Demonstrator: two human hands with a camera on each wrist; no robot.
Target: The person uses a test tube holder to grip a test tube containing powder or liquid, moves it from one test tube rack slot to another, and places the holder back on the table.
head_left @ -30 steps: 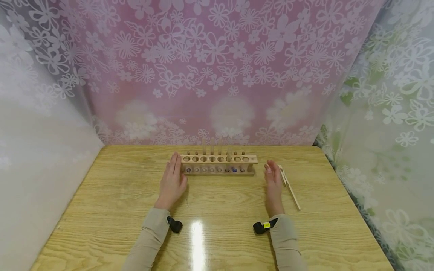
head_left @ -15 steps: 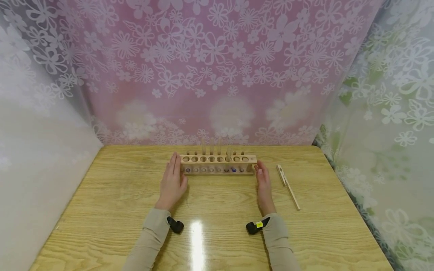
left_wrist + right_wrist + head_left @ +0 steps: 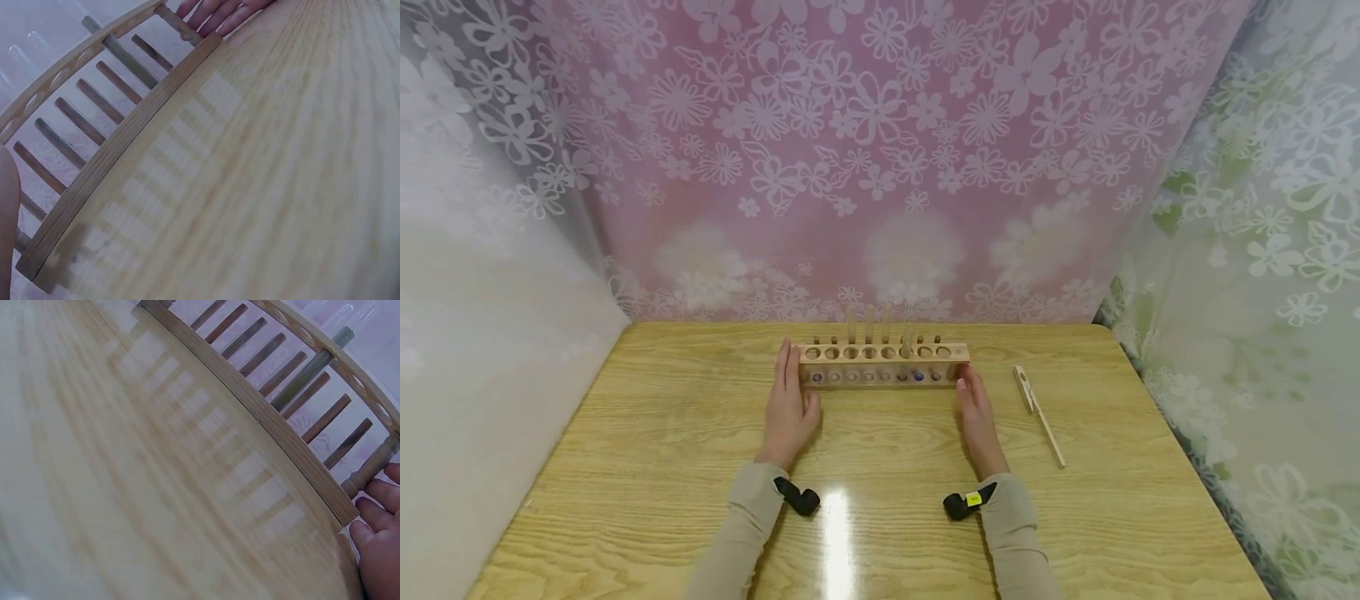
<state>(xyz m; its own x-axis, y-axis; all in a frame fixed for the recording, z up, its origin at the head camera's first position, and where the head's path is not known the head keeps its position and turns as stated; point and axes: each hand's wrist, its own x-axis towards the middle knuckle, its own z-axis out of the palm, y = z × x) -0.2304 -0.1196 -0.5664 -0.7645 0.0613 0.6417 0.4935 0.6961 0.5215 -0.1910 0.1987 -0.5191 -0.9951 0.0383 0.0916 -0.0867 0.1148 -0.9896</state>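
A wooden test tube rack (image 3: 880,354) stands on the table, with a row of round holes in its top bar and short pegs behind. One test tube (image 3: 304,378) sits upright in a hole right of the middle. Several clear tubes (image 3: 869,323) rise behind the top bar. My left hand (image 3: 787,417) lies against the rack's left end, fingers straight and pointing forward. At the right end, my right hand (image 3: 979,421) touches the end post (image 3: 370,467) with its fingers extended. The left wrist view shows the right hand's fingers (image 3: 219,14) beside that far end.
A wooden test tube clamp (image 3: 1039,417) lies on the table right of my right hand. Floral curtains (image 3: 880,167) hang behind the table and at both sides. The wooden table (image 3: 647,467) reflects a bright light near its front.
My right hand has moved left from beside the clamp to the rack's right end. The left hand has shifted slightly right at the left end. The rack stays in place.
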